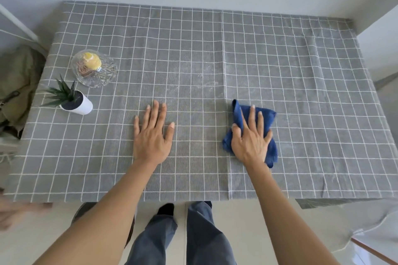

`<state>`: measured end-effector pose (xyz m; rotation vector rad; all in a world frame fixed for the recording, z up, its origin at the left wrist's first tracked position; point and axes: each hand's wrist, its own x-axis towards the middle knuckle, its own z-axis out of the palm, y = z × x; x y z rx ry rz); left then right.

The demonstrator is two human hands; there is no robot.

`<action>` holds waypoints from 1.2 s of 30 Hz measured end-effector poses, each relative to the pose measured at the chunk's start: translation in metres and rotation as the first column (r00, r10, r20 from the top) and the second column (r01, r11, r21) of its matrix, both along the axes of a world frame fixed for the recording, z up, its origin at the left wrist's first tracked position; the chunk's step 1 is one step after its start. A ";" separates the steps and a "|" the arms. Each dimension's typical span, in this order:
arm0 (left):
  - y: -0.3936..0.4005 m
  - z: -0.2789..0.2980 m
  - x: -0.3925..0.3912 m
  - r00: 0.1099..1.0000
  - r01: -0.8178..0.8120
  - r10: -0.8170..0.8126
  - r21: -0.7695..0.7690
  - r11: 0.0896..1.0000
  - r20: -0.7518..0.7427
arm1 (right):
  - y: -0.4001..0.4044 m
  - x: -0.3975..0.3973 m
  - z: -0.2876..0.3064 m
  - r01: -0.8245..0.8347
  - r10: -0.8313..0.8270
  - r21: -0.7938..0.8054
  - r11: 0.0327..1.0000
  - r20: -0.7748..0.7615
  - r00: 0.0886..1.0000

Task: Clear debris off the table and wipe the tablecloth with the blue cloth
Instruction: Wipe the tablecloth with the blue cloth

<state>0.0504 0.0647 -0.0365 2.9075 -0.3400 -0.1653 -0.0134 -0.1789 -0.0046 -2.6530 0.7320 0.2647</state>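
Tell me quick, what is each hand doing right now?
Left hand: open, flat on the tablecloth.
Right hand: open, pressing the blue cloth.

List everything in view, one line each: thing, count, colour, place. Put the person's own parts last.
tablecloth: one, grey with white grid, covering the table.
blue cloth: one, dark blue, bunched, on the tablecloth right of centre.
glass dish: one, clear, far left, holding a yellow object.
potted plant: one, green leaves in a white pot, left, nearer than the dish.
olive fabric: one heap, off the table's left edge.
left hand: one, flat on the tablecloth, fingers spread.
right hand: one, pressing on the blue cloth.
legs: two, blue-grey trousers, below the near edge.
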 end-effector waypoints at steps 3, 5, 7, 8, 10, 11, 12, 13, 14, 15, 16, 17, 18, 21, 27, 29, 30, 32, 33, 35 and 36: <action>0.000 -0.001 0.000 1.000 -0.003 0.003 0.007 1.000 -0.002 | 0.038 0.003 0.001 -0.191 0.191 -0.003 0.982 0.005 0.982; 0.000 -0.001 0.001 1.000 -0.010 0.010 0.006 1.000 -0.001 | 0.061 0.000 -0.002 -0.284 0.284 -0.011 0.959 0.017 0.959; 0.000 -0.001 0.001 1.000 -0.012 0.012 -0.014 1.000 0.000 | 0.062 -0.002 -0.004 -0.300 0.301 -0.011 0.954 0.034 0.953; 0.000 -0.001 0.000 1.000 -0.011 0.011 -0.021 1.000 0.000 | 0.057 -0.003 -0.005 -0.290 0.290 -0.014 0.957 0.039 0.956; 0.000 -0.001 0.000 1.000 -0.014 0.014 -0.025 1.000 -0.002 | 0.049 -0.003 -0.006 -0.275 0.276 -0.025 0.961 0.051 0.960; 0.000 -0.001 0.000 1.000 -0.014 0.014 -0.027 1.000 -0.004 | 0.048 -0.003 -0.006 -0.272 0.273 -0.022 0.962 0.058 0.960; 0.000 0.000 0.001 1.000 -0.014 0.014 -0.025 1.000 -0.004 | 0.049 -0.003 -0.005 -0.270 0.271 -0.016 0.963 0.061 0.961; 0.001 0.000 0.001 1.000 -0.014 0.014 -0.021 1.000 -0.004 | 0.049 -0.003 -0.005 -0.265 0.265 -0.009 0.964 0.062 0.962; 0.001 0.000 0.001 1.000 -0.014 0.014 -0.020 1.000 -0.005 | 0.045 -0.003 -0.006 -0.250 0.250 -0.006 0.968 0.057 0.967; 0.002 -0.001 0.001 1.000 -0.015 0.015 -0.022 1.000 -0.008 | 0.037 -0.003 -0.006 -0.224 0.225 -0.011 0.974 0.048 0.973; 0.002 -0.001 0.001 1.000 -0.017 0.017 -0.026 1.000 -0.009 | 0.024 -0.004 -0.008 -0.189 0.190 -0.024 0.982 0.037 0.981; 0.002 -0.001 0.001 1.000 -0.018 0.018 -0.031 0.999 -0.008 | 0.010 -0.006 -0.008 -0.151 0.153 -0.040 0.988 0.032 0.988; 0.001 -0.001 0.001 1.000 -0.018 0.017 -0.033 0.999 -0.007 | -0.006 -0.009 -0.008 -0.115 0.116 -0.055 0.992 0.029 0.993; 0.001 -0.001 0.001 1.000 -0.015 0.015 -0.024 1.000 -0.010 | -0.042 -0.016 -0.001 -0.001 0.002 -0.035 0.999 0.025 1.000; 0.002 0.000 0.001 1.000 -0.009 0.009 -0.017 1.000 -0.004 | -0.046 -0.013 -0.005 0.037 -0.037 -0.031 0.999 0.010 0.999; 0.001 0.001 0.001 1.000 -0.011 0.011 -0.014 1.000 -0.007 | -0.035 -0.009 -0.004 0.027 -0.027 -0.020 0.999 0.003 1.000; 0.001 0.000 0.001 1.000 -0.013 0.013 -0.017 1.000 -0.010 | -0.026 -0.005 -0.003 0.008 -0.007 -0.020 1.000 0.010 1.000; 0.001 0.000 0.001 1.000 -0.018 0.018 -0.021 1.000 -0.012 | 0.003 0.001 -0.001 -0.097 0.097 -0.026 0.995 0.025 0.995; 0.000 0.000 0.001 1.000 -0.022 0.022 -0.023 0.999 -0.011 | 0.021 0.002 -0.001 -0.164 0.165 -0.026 0.986 0.031 0.986; 0.000 0.000 0.001 1.000 -0.030 0.030 -0.030 0.999 -0.007 | 0.058 0.002 -0.001 -0.265 0.265 -0.004 0.964 0.050 0.963; 0.000 0.000 0.001 0.999 -0.035 0.034 -0.033 0.999 -0.008 | 0.072 0.000 -0.002 -0.294 0.293 0.010 0.956 0.063 0.954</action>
